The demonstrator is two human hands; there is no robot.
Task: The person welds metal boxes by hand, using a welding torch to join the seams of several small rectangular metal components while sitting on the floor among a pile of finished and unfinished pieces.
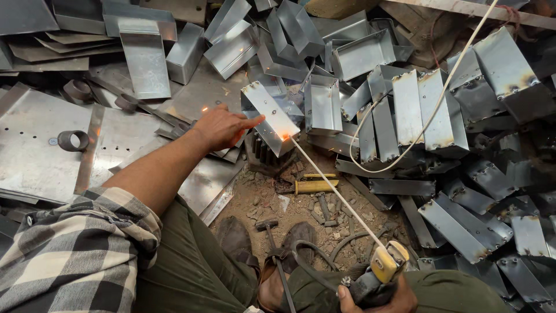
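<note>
The left hand [223,126] reaches out over the floor and steadies a folded sheet-metal box [271,117], fingers stretched along its upper edge and palm pressed to its side, so the box sits tilted on a dark ribbed metal block [264,154]. The right hand [376,295], at the lower edge of the view, is closed around the grip of a welding electrode holder [387,262] with yellow jaws. From the holder a long thin electrode rod [336,188] runs up to the lower corner of the box, where an orange glow and a few sparks show at the tip. A pale cable [431,113] loops across the heap of finished metal boxes [428,110] to the right. On the dirt between the person's shoes lie a yellow-handled tool [313,186] and a small hammer [271,232]. Flat steel sheets [40,145] with short pipe rings [73,140] lie to the left.
</note>
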